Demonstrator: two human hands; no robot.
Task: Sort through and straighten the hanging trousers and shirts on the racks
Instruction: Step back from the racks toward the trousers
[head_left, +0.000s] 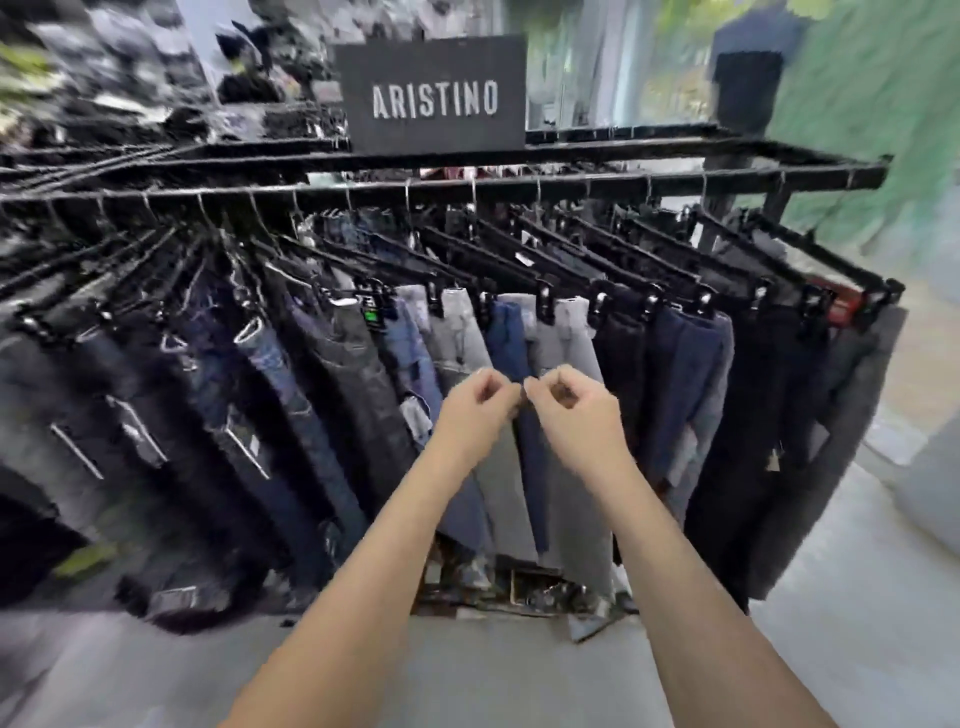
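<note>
Hands: left hand (480, 402) and right hand (569, 405), close together, both pinching navy trousers (511, 338) (mid-rail, clipped between grey pairs (460, 338)), likely to pull the fabric straight on rack (571, 179).

The rail (467, 184) I face is black metal with a dull sheen, and thin bright metal hooks (474, 195) carry glossy black plastic hangers (571, 260) with shiny clips (545, 301). The jeans (291, 384) on the left are coarse, faded denim, while the navy trousers (511, 338) and the grey trousers (566, 343) look like smoother, matt woven cloth. The sign (431, 98) on top is a matt dark board, and the floor (467, 665) is smooth grey.
</note>
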